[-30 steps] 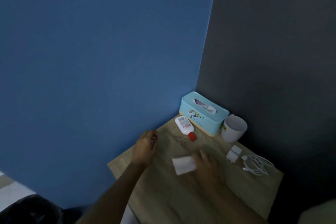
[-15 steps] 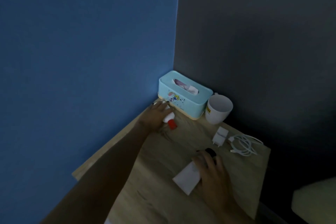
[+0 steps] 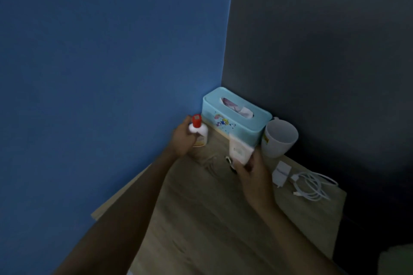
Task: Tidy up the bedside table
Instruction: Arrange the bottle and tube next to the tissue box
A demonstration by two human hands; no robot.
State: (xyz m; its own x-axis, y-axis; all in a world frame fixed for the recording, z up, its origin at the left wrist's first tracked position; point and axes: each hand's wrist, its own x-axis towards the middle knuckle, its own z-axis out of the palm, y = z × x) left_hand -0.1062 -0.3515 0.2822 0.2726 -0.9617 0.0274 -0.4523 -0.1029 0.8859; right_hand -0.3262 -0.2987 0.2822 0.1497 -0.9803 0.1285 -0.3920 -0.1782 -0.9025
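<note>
While our left hand [image 3: 182, 138] gripped the white bottle [image 3: 199, 133] upright, its red cap [image 3: 197, 120] pointing up, we kept it at the back left of the bedside table [image 3: 201, 219], close to the blue wall [image 3: 111, 73] and just beside the left end of the tissue box [image 3: 237, 118]. We could not tell whether the bottle's base touched the wood or hung just above it, since our fingers covered part of it.

Our right hand [image 3: 250, 174] was closed on a white folded tissue [image 3: 240, 152], held up by its lower edge in front of the tissue box so that it overlapped the box's near side. Something small and dark [image 3: 230, 163] showed just left of that hand, too blurred for us to name.

Outward from the hands, the light blue tissue box sat in the corner where the blue wall met the dark grey wall [image 3: 324, 51], a pale tissue showing in its top slot and small cartoon prints on its front. A white cup [image 3: 279, 138] stood upright just to the right of the box, near our right hand. Farther right on the wooden top lay a white charger plug [image 3: 281, 173], and beside it a loosely coiled white cable [image 3: 312, 187] near the table's right edge.
</note>
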